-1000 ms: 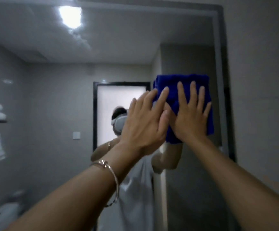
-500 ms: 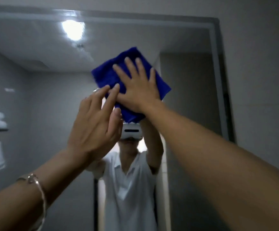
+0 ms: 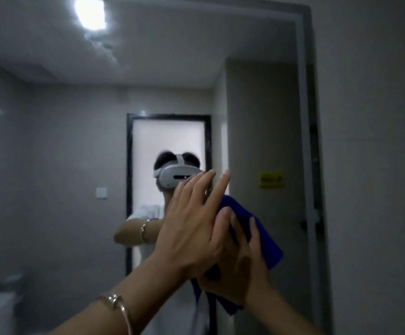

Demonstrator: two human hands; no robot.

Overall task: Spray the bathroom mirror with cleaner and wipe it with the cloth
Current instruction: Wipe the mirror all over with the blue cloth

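Mirror is filling most of the view, its pale frame running down the right side; the reflected room is looking dim and soft with blur.

Blue cloth is lying flat against the glass, low and right of centre, close to the right frame but not touching it. Half a second back it was sitting high at centre under the reflected light; a second back, up by the right frame. The wipe is sweeping across the top and is now coming down the right part.

Right hand is pressing the cloth to the glass, fingers straight and spread, not curling round it. Left hand is lying partly over the right, fingers straight, holding nothing; whether it is adding pressure, cannot tell.

Meaning for the task: no spray bottle is showing, so spraying is likely behind and wiping is well under way; the left part of the glass is likely waiting.

Grey smear by the light may be leftover streaking or a ceiling mark
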